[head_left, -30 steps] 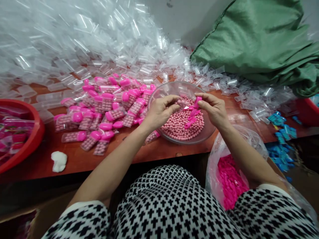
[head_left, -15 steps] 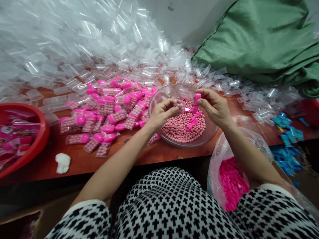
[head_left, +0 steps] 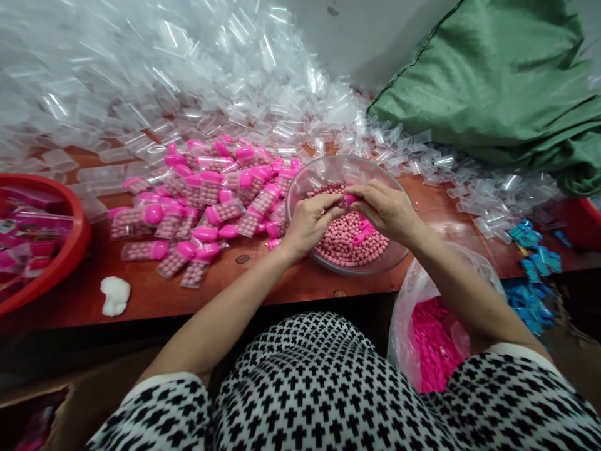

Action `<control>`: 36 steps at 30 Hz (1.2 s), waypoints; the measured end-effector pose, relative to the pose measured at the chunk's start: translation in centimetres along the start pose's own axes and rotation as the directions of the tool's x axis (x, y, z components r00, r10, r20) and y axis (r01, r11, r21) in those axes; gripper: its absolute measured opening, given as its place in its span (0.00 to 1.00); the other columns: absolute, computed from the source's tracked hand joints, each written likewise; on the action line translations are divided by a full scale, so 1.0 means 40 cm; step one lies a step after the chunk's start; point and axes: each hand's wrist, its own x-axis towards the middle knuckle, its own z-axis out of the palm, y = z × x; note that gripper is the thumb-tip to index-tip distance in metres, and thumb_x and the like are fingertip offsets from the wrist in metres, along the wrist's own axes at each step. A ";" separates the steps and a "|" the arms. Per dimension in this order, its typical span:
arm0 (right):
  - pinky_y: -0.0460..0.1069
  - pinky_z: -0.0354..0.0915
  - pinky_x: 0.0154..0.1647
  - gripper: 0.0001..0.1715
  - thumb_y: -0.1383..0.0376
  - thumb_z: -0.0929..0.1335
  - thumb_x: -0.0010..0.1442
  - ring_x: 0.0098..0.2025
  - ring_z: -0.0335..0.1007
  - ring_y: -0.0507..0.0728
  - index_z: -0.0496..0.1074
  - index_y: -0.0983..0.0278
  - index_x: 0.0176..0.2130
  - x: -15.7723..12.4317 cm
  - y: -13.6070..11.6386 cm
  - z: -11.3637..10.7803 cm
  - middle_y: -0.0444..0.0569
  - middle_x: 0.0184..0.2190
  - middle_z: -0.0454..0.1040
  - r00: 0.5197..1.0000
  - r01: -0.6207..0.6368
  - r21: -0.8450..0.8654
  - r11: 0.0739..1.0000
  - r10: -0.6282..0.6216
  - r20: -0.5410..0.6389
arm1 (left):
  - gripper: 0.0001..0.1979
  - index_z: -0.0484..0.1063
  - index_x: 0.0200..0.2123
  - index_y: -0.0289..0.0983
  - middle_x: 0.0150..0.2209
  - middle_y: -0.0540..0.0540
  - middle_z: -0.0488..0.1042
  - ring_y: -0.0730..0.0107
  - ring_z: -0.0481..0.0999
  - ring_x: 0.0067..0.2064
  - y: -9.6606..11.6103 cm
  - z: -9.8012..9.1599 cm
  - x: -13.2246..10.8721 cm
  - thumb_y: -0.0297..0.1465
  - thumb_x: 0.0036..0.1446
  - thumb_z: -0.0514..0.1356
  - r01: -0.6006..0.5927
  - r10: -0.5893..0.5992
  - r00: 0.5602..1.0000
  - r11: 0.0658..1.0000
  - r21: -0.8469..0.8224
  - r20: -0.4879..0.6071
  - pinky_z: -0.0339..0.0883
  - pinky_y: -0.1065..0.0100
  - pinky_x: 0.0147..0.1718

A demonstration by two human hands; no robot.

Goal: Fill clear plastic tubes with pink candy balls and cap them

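Head view: right hand, pinching a pink cap, has met left hand, apparently clutching a hidden bottle; capping seems underway.

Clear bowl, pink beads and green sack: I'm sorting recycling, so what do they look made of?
Clear bowl: probably smooth plastic, perhaps glass; its wall is see-through and shiny. Pink beads: maybe hard plastic, opaque with low shine; the look leaves it open. Green sack: seemingly fabric, softly sheened, draping in folds.

Green sack — rumpled, white wad
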 end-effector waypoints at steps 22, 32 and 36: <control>0.53 0.75 0.40 0.30 0.51 0.73 0.55 0.39 0.77 0.55 0.68 0.54 0.55 -0.033 0.018 0.028 0.47 0.44 0.78 0.889 -0.366 0.846 0.387 0.415 0.194 | 0.21 0.79 0.42 0.35 0.40 0.44 0.81 0.65 0.79 0.36 0.007 -0.020 0.002 0.37 0.43 0.71 0.298 -0.377 0.926 0.739 -0.604 -0.003 0.76 0.61 0.38; 0.51 0.76 0.39 0.25 0.51 0.77 0.46 0.38 0.75 0.55 0.75 0.61 0.40 -0.002 0.020 0.044 0.46 0.37 0.77 0.798 -0.479 0.878 0.022 0.429 0.424 | 0.11 0.82 0.39 0.39 0.40 0.44 0.81 0.59 0.78 0.45 0.001 -0.007 -0.008 0.34 0.50 0.67 0.127 -0.137 0.990 0.949 -0.289 -0.017 0.70 0.57 0.50; 0.59 0.76 0.42 0.21 0.53 0.75 0.46 0.36 0.76 0.57 0.74 0.63 0.37 0.007 0.002 0.048 0.47 0.32 0.78 0.682 -0.631 0.726 -0.272 0.251 0.687 | 0.10 0.82 0.39 0.42 0.43 0.45 0.80 0.61 0.74 0.50 -0.013 -0.008 -0.013 0.29 0.51 0.66 0.047 -0.057 0.996 0.992 -0.120 -0.075 0.65 0.59 0.54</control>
